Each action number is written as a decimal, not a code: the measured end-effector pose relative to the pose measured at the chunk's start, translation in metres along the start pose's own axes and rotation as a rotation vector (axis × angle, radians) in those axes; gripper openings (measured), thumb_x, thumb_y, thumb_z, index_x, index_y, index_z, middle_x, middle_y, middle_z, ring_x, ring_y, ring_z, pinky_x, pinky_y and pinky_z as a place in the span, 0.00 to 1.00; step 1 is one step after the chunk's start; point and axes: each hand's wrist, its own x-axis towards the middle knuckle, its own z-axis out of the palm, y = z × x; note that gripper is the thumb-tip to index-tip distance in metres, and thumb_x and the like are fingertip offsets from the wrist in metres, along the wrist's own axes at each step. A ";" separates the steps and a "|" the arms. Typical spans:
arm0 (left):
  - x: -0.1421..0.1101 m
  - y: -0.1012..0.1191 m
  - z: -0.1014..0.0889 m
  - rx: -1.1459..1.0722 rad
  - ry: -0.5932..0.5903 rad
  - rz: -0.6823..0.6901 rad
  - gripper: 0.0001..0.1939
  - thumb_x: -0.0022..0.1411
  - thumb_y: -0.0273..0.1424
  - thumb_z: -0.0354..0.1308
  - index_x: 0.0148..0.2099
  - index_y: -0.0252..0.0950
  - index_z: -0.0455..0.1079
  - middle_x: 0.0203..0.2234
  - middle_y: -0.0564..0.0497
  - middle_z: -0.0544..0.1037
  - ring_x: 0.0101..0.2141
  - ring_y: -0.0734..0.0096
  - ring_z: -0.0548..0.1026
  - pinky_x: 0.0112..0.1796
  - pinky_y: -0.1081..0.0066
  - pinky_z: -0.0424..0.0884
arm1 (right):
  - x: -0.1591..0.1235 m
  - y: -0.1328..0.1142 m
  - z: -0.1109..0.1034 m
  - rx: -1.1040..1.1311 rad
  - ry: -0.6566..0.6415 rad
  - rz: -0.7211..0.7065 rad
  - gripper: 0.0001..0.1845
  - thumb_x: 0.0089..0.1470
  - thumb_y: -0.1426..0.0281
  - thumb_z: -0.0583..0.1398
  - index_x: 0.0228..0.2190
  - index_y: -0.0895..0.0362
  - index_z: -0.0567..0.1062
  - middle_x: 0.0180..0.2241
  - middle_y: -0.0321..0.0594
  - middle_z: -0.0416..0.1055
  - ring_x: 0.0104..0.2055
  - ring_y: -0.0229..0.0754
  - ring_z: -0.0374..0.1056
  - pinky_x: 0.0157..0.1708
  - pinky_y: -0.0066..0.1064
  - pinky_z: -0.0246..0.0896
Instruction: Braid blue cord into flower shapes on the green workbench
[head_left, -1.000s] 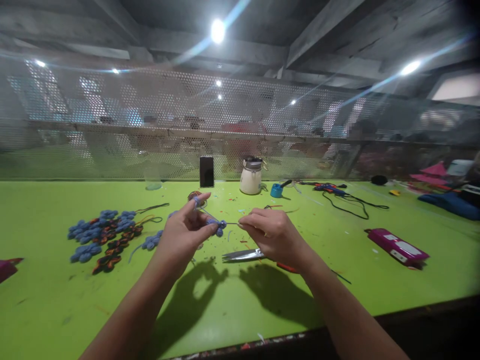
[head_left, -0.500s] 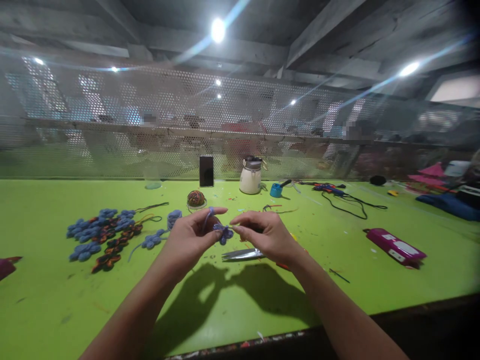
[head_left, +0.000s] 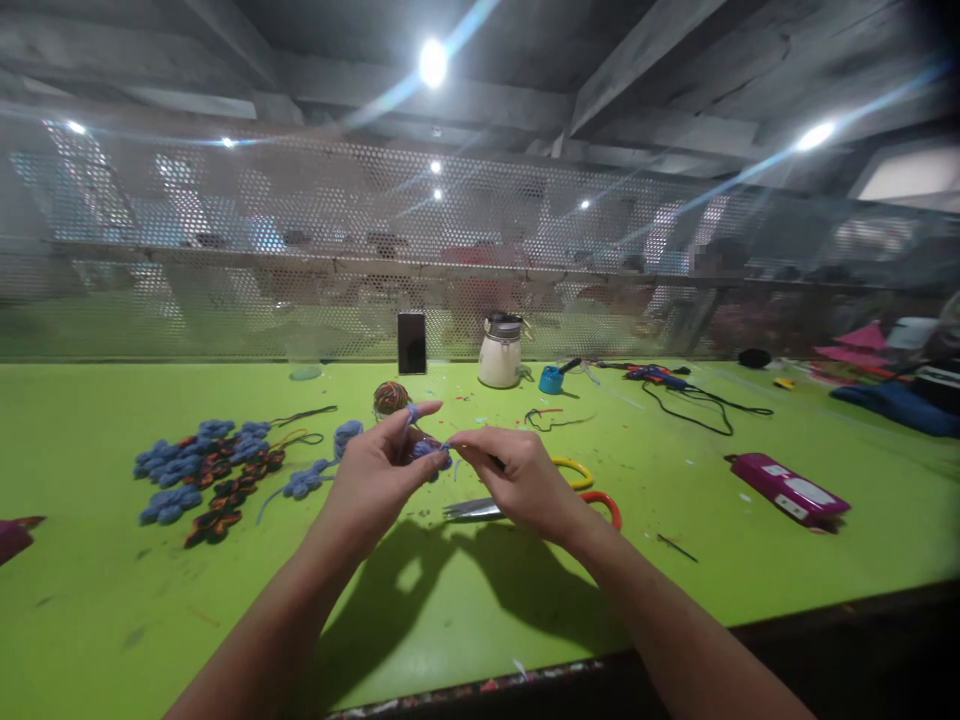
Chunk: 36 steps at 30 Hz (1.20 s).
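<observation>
My left hand [head_left: 375, 462] pinches a small blue-purple crocheted flower [head_left: 430, 454] between thumb and fingers, its forefinger stretched out with blue yarn [head_left: 412, 413] looped round it. Thumb and forefinger of my right hand [head_left: 514, 468] are closed together at the flower's right edge; what they grip is too small and hidden to name. Beneath the right hand lie scissors [head_left: 469, 510] with yellow and orange handles, partly covered by it. To the left, a blue yarn ball [head_left: 348, 438] stands beside a finished blue flower [head_left: 304, 480].
Several blue flowers [head_left: 169, 460] and dark orange ones [head_left: 217, 520] are grouped at left. A multicoloured yarn ball [head_left: 391, 397], phone [head_left: 412, 343], cream jug [head_left: 500, 358] and blue pot [head_left: 551, 380] stand farther back. At right lie a glue gun [head_left: 656, 375] and a magenta case [head_left: 787, 488].
Both hands have shifted slightly left, and the flower has tilted and come closer into the left hand. The right hand has turned, uncovering more of the scissor handles.
</observation>
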 end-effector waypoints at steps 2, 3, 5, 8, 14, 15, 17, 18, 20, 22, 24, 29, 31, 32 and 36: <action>0.000 0.000 0.001 0.016 -0.014 -0.013 0.29 0.45 0.28 0.65 0.52 0.33 0.67 0.22 0.54 0.72 0.23 0.75 0.68 0.24 0.75 0.62 | -0.001 0.003 0.003 -0.031 -0.001 0.022 0.12 0.56 0.75 0.54 0.41 0.59 0.74 0.37 0.45 0.76 0.36 0.39 0.70 0.37 0.30 0.62; 0.000 0.000 0.001 0.010 -0.013 -0.023 0.29 0.45 0.27 0.65 0.52 0.33 0.67 0.22 0.54 0.72 0.23 0.75 0.68 0.23 0.75 0.62 | -0.001 0.004 0.004 -0.042 -0.001 0.028 0.13 0.56 0.75 0.54 0.42 0.59 0.73 0.38 0.45 0.75 0.37 0.40 0.70 0.38 0.31 0.62; 0.000 0.001 0.002 -0.036 -0.006 -0.049 0.27 0.44 0.26 0.65 0.50 0.33 0.69 0.22 0.54 0.72 0.23 0.75 0.68 0.24 0.74 0.62 | -0.002 0.005 0.006 -0.043 -0.001 0.016 0.13 0.56 0.76 0.54 0.43 0.59 0.73 0.39 0.46 0.75 0.39 0.41 0.71 0.39 0.31 0.62; 0.000 0.003 0.001 -0.154 -0.017 -0.101 0.25 0.42 0.25 0.66 0.46 0.32 0.71 0.21 0.54 0.72 0.23 0.75 0.68 0.25 0.73 0.63 | -0.002 0.005 0.006 -0.020 0.003 -0.035 0.15 0.55 0.78 0.53 0.44 0.58 0.72 0.39 0.44 0.75 0.38 0.39 0.70 0.38 0.30 0.63; 0.003 0.001 -0.004 -0.417 -0.067 -0.281 0.17 0.43 0.21 0.66 0.39 0.31 0.75 0.24 0.50 0.75 0.27 0.75 0.72 0.32 0.74 0.66 | -0.003 0.001 0.005 -0.003 0.045 -0.024 0.15 0.56 0.78 0.53 0.43 0.58 0.73 0.39 0.44 0.75 0.38 0.39 0.70 0.38 0.30 0.63; 0.003 0.000 -0.005 -0.435 -0.073 -0.303 0.17 0.43 0.20 0.66 0.39 0.32 0.75 0.24 0.50 0.75 0.27 0.76 0.72 0.31 0.75 0.66 | -0.003 0.001 0.006 0.011 0.056 -0.011 0.15 0.56 0.77 0.53 0.43 0.58 0.73 0.39 0.44 0.75 0.38 0.39 0.70 0.38 0.30 0.63; 0.003 0.000 -0.005 -0.458 -0.088 -0.318 0.20 0.44 0.19 0.65 0.42 0.33 0.75 0.24 0.50 0.75 0.26 0.78 0.71 0.30 0.77 0.66 | -0.003 0.001 0.009 0.022 0.074 0.009 0.14 0.56 0.77 0.53 0.42 0.58 0.73 0.38 0.43 0.75 0.37 0.38 0.70 0.37 0.29 0.63; 0.003 0.000 -0.005 -0.469 -0.099 -0.320 0.21 0.44 0.18 0.65 0.44 0.34 0.74 0.24 0.51 0.75 0.26 0.79 0.71 0.29 0.78 0.66 | -0.003 0.001 0.010 0.010 0.079 0.010 0.13 0.57 0.77 0.53 0.42 0.58 0.73 0.37 0.43 0.75 0.36 0.38 0.70 0.37 0.28 0.63; 0.003 0.001 -0.005 -0.493 -0.118 -0.325 0.23 0.45 0.17 0.63 0.46 0.34 0.73 0.24 0.51 0.74 0.24 0.80 0.70 0.27 0.79 0.65 | -0.003 0.002 0.012 -0.061 0.081 -0.003 0.13 0.56 0.77 0.52 0.42 0.58 0.73 0.35 0.43 0.75 0.35 0.39 0.69 0.36 0.29 0.62; 0.003 0.002 -0.006 -0.523 -0.125 -0.346 0.22 0.46 0.15 0.61 0.45 0.32 0.73 0.23 0.51 0.74 0.24 0.80 0.70 0.27 0.80 0.66 | -0.004 0.003 0.014 -0.172 0.080 -0.021 0.14 0.56 0.78 0.52 0.42 0.59 0.72 0.33 0.44 0.74 0.33 0.40 0.68 0.34 0.29 0.61; 0.002 0.004 -0.006 -0.557 -0.120 -0.368 0.21 0.47 0.14 0.60 0.45 0.31 0.73 0.24 0.49 0.74 0.24 0.79 0.71 0.27 0.79 0.67 | -0.004 0.003 0.016 -0.264 0.086 -0.032 0.15 0.55 0.78 0.52 0.43 0.59 0.72 0.31 0.44 0.72 0.32 0.40 0.67 0.32 0.29 0.61; -0.001 0.008 -0.005 -0.633 -0.131 -0.390 0.23 0.48 0.13 0.59 0.47 0.33 0.72 0.25 0.49 0.74 0.25 0.79 0.72 0.27 0.80 0.69 | -0.006 0.004 0.015 -0.322 0.072 -0.081 0.18 0.56 0.78 0.51 0.47 0.59 0.70 0.29 0.43 0.70 0.29 0.39 0.64 0.29 0.28 0.59; -0.001 0.008 -0.005 -0.644 -0.141 -0.392 0.23 0.49 0.12 0.58 0.47 0.34 0.72 0.25 0.49 0.75 0.25 0.79 0.72 0.27 0.80 0.69 | -0.007 0.003 0.014 -0.301 0.064 -0.105 0.18 0.56 0.78 0.51 0.48 0.59 0.70 0.29 0.43 0.70 0.29 0.39 0.65 0.29 0.28 0.60; 0.000 0.008 -0.005 -0.643 -0.137 -0.391 0.23 0.48 0.12 0.58 0.47 0.34 0.72 0.25 0.49 0.75 0.24 0.79 0.72 0.27 0.80 0.69 | -0.007 0.003 0.013 -0.276 0.063 -0.112 0.18 0.56 0.78 0.51 0.47 0.59 0.70 0.29 0.43 0.70 0.30 0.39 0.65 0.30 0.28 0.60; 0.002 0.004 -0.006 -0.645 -0.090 -0.375 0.16 0.45 0.11 0.58 0.35 0.31 0.74 0.23 0.49 0.75 0.23 0.79 0.71 0.23 0.82 0.67 | -0.006 0.002 0.011 -0.094 0.083 -0.117 0.16 0.56 0.78 0.52 0.44 0.58 0.71 0.33 0.43 0.73 0.33 0.38 0.68 0.34 0.29 0.62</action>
